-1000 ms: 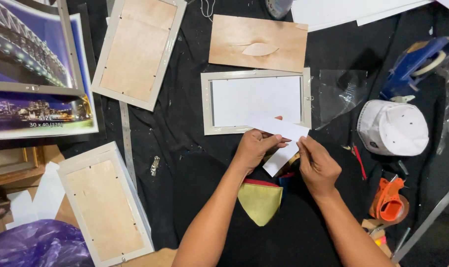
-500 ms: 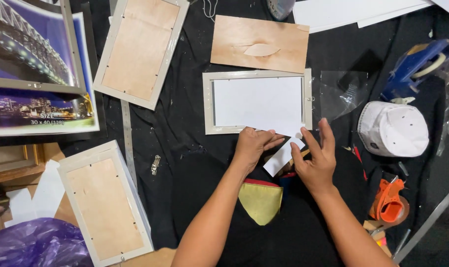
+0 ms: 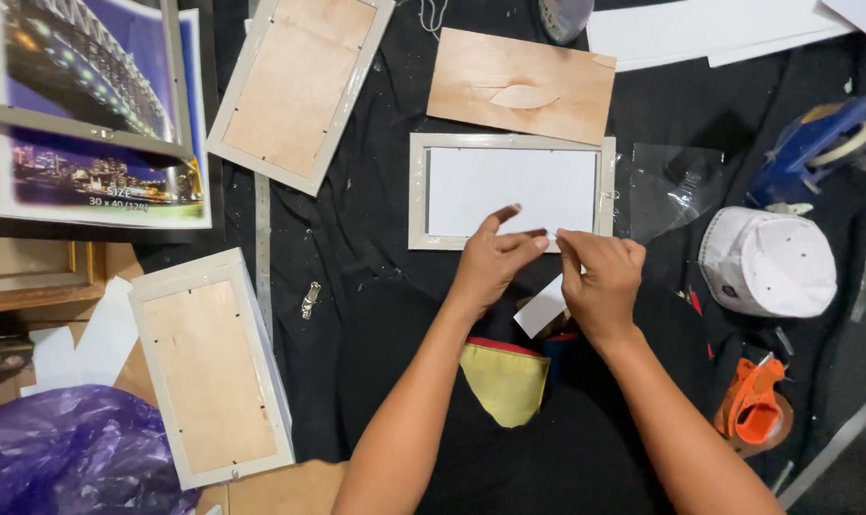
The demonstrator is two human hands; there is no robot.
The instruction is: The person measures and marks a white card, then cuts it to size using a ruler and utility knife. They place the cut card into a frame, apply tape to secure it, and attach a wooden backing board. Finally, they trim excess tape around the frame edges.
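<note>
Far left of the hands: a purple plastic bag (image 3: 56, 448) at the lower corner, a framed night view of a bridge (image 3: 80, 105) above it, and a grey frame lying back-up (image 3: 212, 367) with its wooden backing showing. A second back-up frame (image 3: 297, 88) lies tilted further up, and a metal ruler (image 3: 263, 253) runs between the two.

Left hand (image 3: 490, 262): fingers curled, fingertips (image 3: 538, 243) resting on the lower edge of the open grey frame (image 3: 511, 191), which lies face-down just ahead of the grip with a white sheet (image 3: 509, 189) inside it. Whether the hand pinches anything cannot be told; it appears to press rather than clasp.

Right hand (image 3: 600, 281): just beside the left, nearly touching it at the fingertips, thumb and forefinger pinched together at the same lower frame edge. What lies between them is too small to tell. A white paper strip (image 3: 539, 310) shows beneath this hand, at its near side.

Beyond the frame: a loose wooden backing board (image 3: 520, 86).

Right of the grip: a clear plastic film (image 3: 666, 191), a white cap (image 3: 766, 262), a blue tape dispenser (image 3: 819, 143) above it, and an orange tool (image 3: 752, 405) below.
</note>
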